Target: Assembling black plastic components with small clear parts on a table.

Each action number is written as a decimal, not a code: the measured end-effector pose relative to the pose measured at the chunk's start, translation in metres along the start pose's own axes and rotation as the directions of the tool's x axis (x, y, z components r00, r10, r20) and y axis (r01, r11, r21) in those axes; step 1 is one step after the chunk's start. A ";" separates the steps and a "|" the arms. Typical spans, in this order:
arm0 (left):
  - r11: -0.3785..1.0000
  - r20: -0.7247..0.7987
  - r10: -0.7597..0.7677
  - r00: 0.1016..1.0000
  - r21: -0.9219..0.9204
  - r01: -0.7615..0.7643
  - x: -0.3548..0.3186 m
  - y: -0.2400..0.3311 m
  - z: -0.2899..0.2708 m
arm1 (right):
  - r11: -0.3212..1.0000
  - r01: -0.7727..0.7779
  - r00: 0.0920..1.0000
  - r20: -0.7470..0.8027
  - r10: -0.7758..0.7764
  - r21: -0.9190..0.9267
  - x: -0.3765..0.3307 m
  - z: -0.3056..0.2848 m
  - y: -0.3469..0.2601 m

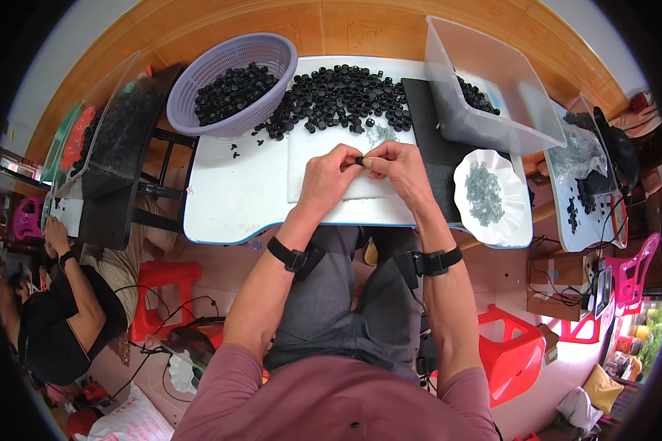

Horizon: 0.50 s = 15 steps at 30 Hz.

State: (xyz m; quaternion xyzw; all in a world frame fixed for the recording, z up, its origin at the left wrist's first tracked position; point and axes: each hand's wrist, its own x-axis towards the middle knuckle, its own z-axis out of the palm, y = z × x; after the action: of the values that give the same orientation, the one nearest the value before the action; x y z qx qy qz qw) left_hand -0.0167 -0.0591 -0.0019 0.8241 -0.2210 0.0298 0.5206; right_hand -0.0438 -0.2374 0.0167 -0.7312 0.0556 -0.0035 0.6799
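Note:
My left hand [329, 176] and my right hand [397, 167] meet over a white board [301, 158] on the table. Pinched between their fingertips is a small black cap-like part [360, 160], mostly covered by the fingers. Just beyond them lies a little scatter of small clear pieces [381, 135]. Farther back spreads a large heap of black round parts [346, 92]. To the right of my right hand, a white scalloped dish [463, 192] holds many more small clear pieces [484, 192].
A purple basket [187, 81] of black parts stands at the back left. At the back right, a clear plastic bin [493, 121] rests on a dark mat [425, 117]. Red stools [511, 356] flank me. On the left, another person [66, 301] works at a separate table.

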 end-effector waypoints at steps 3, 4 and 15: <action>1.000 0.007 -0.006 1.000 -0.007 0.006 0.000 0.000 0.000 | 1.000 -0.002 1.000 0.007 0.002 -0.011 0.001 -0.001 0.002; 1.000 0.006 -0.006 1.000 -0.005 0.006 0.001 -0.002 0.000 | 1.000 -0.001 1.000 0.008 0.001 -0.009 0.001 0.000 0.002; 0.950 0.128 -0.156 0.979 -0.251 0.185 0.002 0.007 -0.011 | 0.995 0.082 0.995 -0.056 -0.085 -0.051 -0.006 0.009 0.013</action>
State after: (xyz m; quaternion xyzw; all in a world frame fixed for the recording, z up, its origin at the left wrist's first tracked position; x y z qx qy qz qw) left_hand -0.0157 -0.0531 0.0096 0.7646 -0.1784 -0.0887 0.6129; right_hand -0.0500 -0.2291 0.0034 -0.7489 0.0449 -0.0517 0.6592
